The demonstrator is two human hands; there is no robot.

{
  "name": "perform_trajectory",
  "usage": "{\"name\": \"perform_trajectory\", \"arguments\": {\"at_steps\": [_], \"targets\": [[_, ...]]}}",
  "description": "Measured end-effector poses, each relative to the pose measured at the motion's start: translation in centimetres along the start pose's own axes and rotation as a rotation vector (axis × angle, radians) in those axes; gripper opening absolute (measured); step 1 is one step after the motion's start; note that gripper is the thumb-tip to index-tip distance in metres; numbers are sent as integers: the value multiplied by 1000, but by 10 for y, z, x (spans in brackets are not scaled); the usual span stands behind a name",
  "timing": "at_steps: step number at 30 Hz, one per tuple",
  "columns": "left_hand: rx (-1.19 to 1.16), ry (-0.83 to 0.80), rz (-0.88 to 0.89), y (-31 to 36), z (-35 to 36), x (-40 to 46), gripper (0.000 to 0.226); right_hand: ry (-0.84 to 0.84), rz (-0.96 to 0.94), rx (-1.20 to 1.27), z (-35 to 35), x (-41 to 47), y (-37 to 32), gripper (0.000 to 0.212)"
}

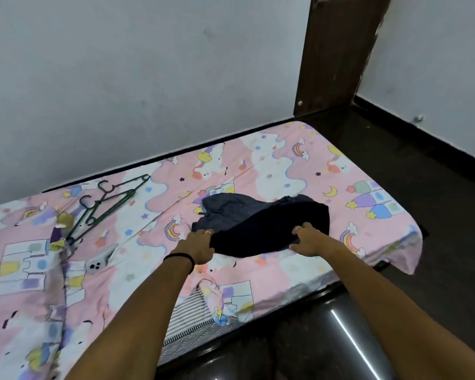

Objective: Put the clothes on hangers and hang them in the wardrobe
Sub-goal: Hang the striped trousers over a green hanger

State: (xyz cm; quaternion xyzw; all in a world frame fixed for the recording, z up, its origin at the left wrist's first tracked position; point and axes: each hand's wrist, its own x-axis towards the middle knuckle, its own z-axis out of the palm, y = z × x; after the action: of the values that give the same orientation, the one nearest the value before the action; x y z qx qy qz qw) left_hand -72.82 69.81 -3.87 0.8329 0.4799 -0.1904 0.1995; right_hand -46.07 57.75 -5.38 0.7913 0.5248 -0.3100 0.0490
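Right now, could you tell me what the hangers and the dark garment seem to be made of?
Hangers: probably plastic, green, thin smooth bars. Dark garment: soft woven or knit fabric, matte navy, bunching where both hands grip it.

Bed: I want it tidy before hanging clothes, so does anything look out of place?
The pink sheet has pulled up at the near edge, baring the striped mattress. A phone lies loose on the sheet near the green hangers.
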Motion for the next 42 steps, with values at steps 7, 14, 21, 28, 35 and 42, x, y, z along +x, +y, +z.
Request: {"name": "perform_trajectory", "arguments": {"at_steps": [7,14,21,28,35,42], "targets": [[87,-138,104,-10,8,105,59,-69,-1,33,12,108,-22,60],[88,-267,44,-52,11,195,48,-181,-44,83,30,212,-60,58],[-17,-252,-92,-96,22,256,45,-193,-72,124,47,294,-99,52],[0,-337,-73,-135,48,274,55,-142,-252,-147,75,357,-174,78],[-48,-381,46,-183,64,264,59,-278,-111,-335,117,383,-219,51],[-126,-409,142,-227,29,246,63,20,-1,374,50,331,-199,40]]}}
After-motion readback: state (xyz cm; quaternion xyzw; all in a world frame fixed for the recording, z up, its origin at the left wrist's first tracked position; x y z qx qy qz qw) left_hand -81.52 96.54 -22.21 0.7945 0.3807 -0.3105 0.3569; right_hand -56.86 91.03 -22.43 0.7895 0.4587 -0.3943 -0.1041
